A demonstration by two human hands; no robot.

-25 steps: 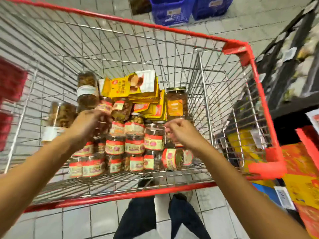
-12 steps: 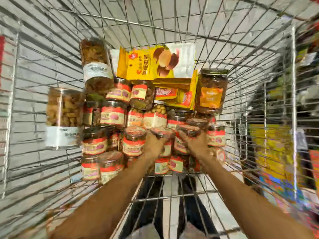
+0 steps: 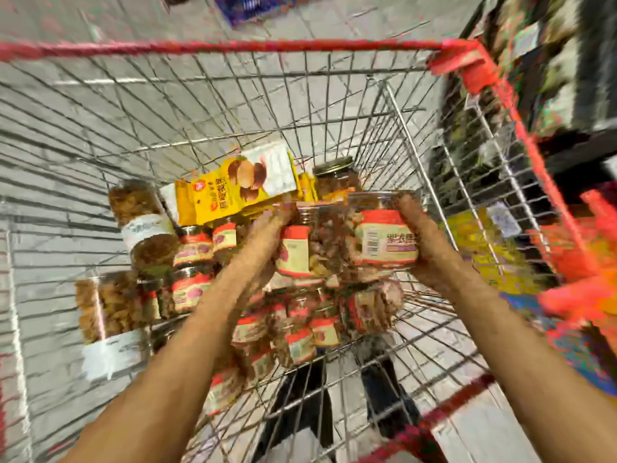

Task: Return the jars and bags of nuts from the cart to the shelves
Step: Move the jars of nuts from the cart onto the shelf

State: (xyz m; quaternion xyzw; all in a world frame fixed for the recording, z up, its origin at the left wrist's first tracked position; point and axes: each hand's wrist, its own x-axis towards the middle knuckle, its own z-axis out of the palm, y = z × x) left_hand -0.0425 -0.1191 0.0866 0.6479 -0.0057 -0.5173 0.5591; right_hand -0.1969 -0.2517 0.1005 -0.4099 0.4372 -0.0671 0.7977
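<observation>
Two jars are in hand above the middle of the wire cart, side by side and touching or very nearly so. The left hand has its fingers curled round the nut jar from the left. The right hand wraps the barcode jar from the right. Motion blur smears the knuckles, so exact finger placement cannot be read, but both grips look closed on their jars.

Below them, the pile of small jars with the same red-banded labels lies toward the near edge of the cart floor. Yellow bags are stacked at the far end, with a dark-lidded jar just beside them toward the far right corner. Tall jars lie along the left wall. The shelves stand outside the cart's right edge.

This looks like the carry-out step, with the pair picked and not yet shelved. Most of the load remains, so the task seems barely begun. The next move calls for raising both jars over the red rim on the right side and turning toward the shelves. With both hands full, the jars will likely have to be set down one at a time, each kept upright.
</observation>
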